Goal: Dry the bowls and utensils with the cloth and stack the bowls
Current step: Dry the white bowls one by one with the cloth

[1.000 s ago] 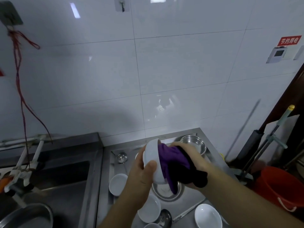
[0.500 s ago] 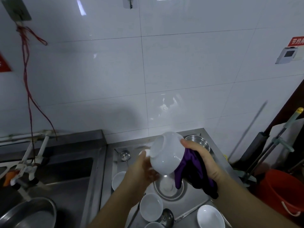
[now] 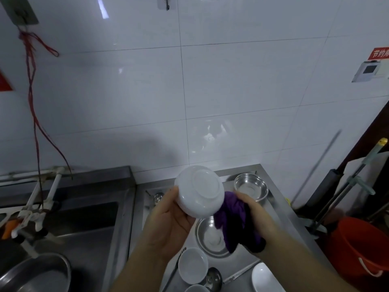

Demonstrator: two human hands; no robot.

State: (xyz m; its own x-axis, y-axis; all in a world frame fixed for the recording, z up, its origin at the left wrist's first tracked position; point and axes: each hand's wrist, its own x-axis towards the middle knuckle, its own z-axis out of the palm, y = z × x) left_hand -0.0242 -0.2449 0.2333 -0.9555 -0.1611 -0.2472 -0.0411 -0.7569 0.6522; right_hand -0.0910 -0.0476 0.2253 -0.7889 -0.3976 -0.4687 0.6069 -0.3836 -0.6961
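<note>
Four white bowls [image 3: 199,194] show (one partly cut off at the bottom edge), plus a white dish [image 3: 264,278]. Two steel bowls [image 3: 251,186], two ladles [image 3: 213,278], one purple cloth [image 3: 235,216].

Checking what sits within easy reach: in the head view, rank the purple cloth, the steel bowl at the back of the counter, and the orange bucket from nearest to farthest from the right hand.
1. purple cloth: gripped in the right hand.
2. steel bowl: just beyond it, back of the counter.
3. orange bucket: far right, off the counter.
</note>
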